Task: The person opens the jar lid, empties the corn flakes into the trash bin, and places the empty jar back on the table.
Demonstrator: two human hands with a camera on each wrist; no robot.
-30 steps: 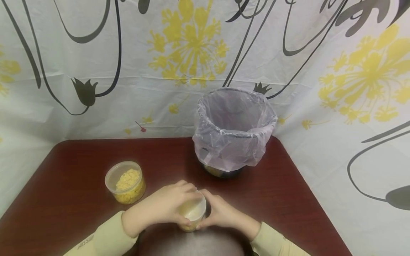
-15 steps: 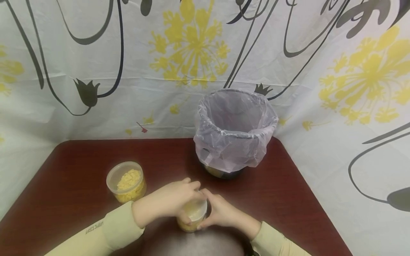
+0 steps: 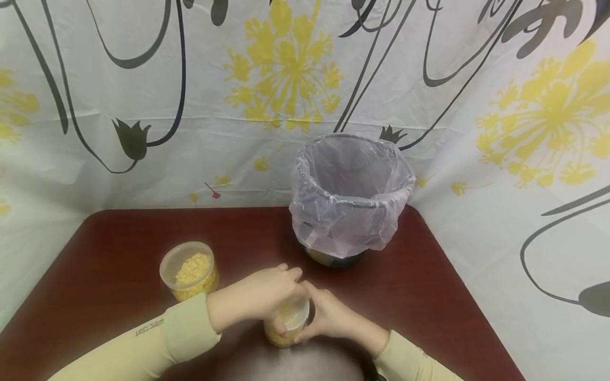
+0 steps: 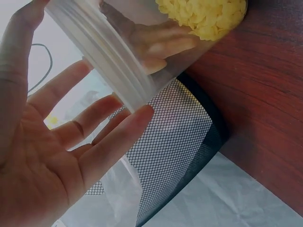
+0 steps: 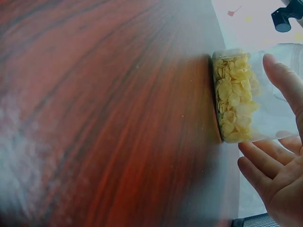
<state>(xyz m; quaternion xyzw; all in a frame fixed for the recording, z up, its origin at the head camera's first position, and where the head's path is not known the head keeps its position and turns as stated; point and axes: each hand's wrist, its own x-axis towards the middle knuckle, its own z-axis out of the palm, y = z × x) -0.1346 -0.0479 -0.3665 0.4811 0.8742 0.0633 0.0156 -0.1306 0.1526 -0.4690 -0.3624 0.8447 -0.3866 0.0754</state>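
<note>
A clear plastic jar (image 3: 275,338), partly filled with pale yellow flakes (image 5: 233,97), stands on the table near its front. A translucent lid (image 4: 102,47) covers its top. My left hand (image 3: 261,296) grips the lid from above, thumb on one side and fingers on the other; some fingertips touch the rim. My right hand (image 3: 330,316) holds the jar's body, thumb and fingers on opposite sides. Farther left stands a second clear tub (image 3: 190,290) without a lid, holding yellow crumbly pieces (image 3: 194,268).
Behind the jar, a black mesh bin (image 4: 173,137) wears a translucent plastic liner (image 3: 343,227). The dark red table (image 3: 143,225) meets a white patterned curtain (image 3: 200,132) at the back and sides.
My left wrist and forearm have swung up and to the right, and the left hand has turned on the lid. The right hand and jar stay nearly still.
</note>
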